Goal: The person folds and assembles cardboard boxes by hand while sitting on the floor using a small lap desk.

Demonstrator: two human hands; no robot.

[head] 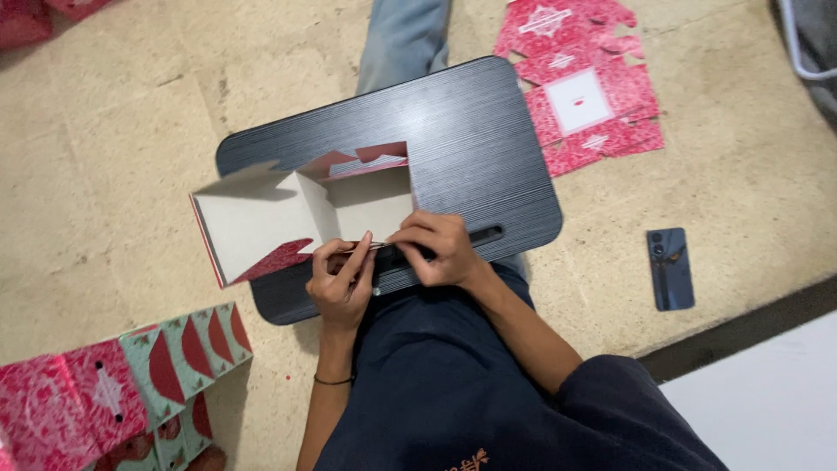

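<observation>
A half-folded cardboard box, grey inside and red patterned outside, lies on a dark lap desk. My left hand pinches the near edge of the box's flap with fingers pointing up. Beside it, my right hand presses on the same near edge, fingers curled over the fold. Both hands touch the box at its front right corner. The box's side flaps stand partly upright.
Flat red unfolded box blanks lie on the floor at the upper right. Folded red and green boxes are stacked at the lower left. A dark phone lies on the floor at the right. A white surface is at lower right.
</observation>
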